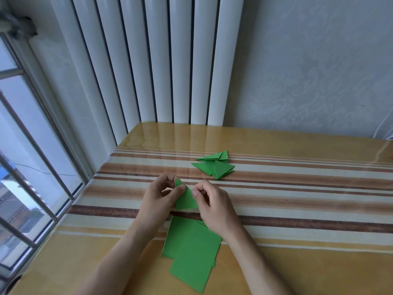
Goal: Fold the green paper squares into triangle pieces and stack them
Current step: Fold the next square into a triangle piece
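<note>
A folded green paper triangle (186,199) is held just above the striped table between both hands. My left hand (158,199) pinches its upper tip and left edge between thumb and fingers. My right hand (212,203) pinches its right edge with curled fingers. Near me lie several flat green paper squares (191,250), overlapping in a loose pile between my forearms. Farther back, a heap of finished green triangle pieces (214,166) rests on the table.
The glossy table (297,199) has brown and cream stripes. A white ribbed radiator (165,60) stands behind it against the wall. A window with metal bars (32,167) runs along the left table edge.
</note>
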`<state>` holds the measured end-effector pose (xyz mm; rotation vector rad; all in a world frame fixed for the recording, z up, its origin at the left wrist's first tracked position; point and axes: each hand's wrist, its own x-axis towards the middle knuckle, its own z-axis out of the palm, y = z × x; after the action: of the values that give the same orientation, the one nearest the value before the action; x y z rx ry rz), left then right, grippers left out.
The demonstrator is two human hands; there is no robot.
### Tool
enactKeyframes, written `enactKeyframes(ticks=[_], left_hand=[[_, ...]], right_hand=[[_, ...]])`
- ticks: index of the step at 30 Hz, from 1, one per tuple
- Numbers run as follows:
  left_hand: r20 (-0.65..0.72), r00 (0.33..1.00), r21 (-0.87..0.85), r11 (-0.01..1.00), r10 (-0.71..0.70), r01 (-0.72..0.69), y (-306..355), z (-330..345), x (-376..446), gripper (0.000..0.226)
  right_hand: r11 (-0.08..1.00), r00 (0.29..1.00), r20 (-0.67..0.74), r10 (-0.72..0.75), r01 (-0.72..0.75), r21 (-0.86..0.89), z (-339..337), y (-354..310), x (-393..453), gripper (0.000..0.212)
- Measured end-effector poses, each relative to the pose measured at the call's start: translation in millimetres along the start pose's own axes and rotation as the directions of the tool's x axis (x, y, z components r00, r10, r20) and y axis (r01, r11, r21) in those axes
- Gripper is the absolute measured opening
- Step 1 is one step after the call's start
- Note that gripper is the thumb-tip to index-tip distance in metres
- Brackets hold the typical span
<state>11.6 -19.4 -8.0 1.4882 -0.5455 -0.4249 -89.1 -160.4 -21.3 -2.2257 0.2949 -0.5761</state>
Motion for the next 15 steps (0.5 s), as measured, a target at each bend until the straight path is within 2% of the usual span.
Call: enactKeyframes(ticks=[6,11,15], left_hand=[[-0.115,0.993,-0.023,0.999,-0.033,0.030,1.1,-1.7,0.5,0.013],[-0.022,0.997,-0.008,0.998,-0.068,0.067,4.4,-1.5,-2.9,0.014],[0.026,0.999,0.037,0.999,-0.034,0.033,7.6,1.4,-5.9,0.014]], right_hand=[[1.000,1.000,0.008,0.019,-0.019,0.023,-2.9,-0.4,-0.2,0.019],[1.000,1.000,-0.005,0.007,-0.007,0.027,-2.2,-0.1,-0.5,0.017],[0.999,0.999,0.012,-0.033,0.032,0.041,-2.4,-2.5,-1.3,0.014]])
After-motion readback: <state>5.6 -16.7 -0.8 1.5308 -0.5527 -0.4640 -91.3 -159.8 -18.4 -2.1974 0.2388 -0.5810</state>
